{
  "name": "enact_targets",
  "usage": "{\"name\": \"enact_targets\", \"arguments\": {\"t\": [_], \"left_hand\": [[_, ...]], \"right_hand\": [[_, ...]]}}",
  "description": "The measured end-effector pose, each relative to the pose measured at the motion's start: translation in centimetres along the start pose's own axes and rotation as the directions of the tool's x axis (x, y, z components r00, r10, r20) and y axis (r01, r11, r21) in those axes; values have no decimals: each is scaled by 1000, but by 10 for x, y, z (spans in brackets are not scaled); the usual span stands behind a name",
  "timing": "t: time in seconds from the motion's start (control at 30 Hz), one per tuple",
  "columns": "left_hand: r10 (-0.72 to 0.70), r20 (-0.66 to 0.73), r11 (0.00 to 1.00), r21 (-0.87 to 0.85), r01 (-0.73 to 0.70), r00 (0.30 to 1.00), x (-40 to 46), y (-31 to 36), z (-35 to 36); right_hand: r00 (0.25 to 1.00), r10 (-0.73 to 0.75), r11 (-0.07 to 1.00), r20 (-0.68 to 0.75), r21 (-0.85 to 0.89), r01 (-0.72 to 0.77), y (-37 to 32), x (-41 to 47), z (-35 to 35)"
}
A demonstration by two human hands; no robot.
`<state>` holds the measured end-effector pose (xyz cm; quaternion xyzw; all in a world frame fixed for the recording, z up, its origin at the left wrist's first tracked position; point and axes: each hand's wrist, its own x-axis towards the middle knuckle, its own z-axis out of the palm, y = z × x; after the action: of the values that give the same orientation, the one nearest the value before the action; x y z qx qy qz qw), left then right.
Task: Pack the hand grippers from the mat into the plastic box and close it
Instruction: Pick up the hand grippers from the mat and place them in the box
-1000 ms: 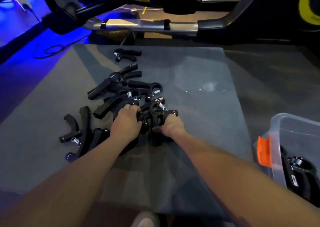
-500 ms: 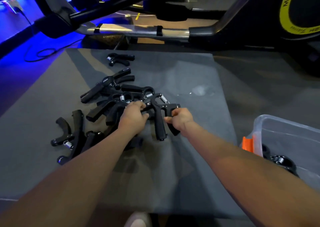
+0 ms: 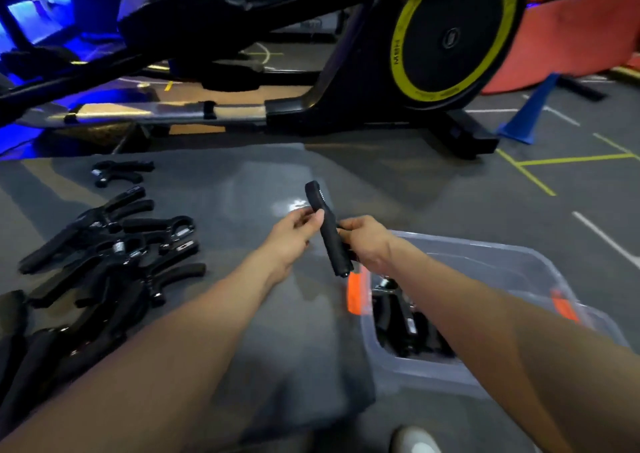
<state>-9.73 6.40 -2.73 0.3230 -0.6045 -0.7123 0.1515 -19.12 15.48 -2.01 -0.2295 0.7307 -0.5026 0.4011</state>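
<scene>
Both hands hold hand gripper (image 3: 329, 231) near-upright, top tilted left

Only "MBH" is being made out, printed in dark letters on the yellow ring (image 3: 403, 58) of the exercise machine's flywheel (image 3: 450, 37); other lettering there is being blurred beyond reading.

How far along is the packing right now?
Done: a few hand grippers already lie in the plastic box, which stands open. In hand: the left hand and right hand hold one gripper near the box's rim. Left: a pile of grippers on the mat, then closing the box.
</scene>
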Motion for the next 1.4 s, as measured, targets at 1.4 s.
{"name": "enact_targets", "arguments": {"t": [1.4], "left_hand": [[-178,260,245,946,-213,949,63,-141,207]], "right_hand": [[785,515,837,-345,4,-548,216,-1,-224]]}}
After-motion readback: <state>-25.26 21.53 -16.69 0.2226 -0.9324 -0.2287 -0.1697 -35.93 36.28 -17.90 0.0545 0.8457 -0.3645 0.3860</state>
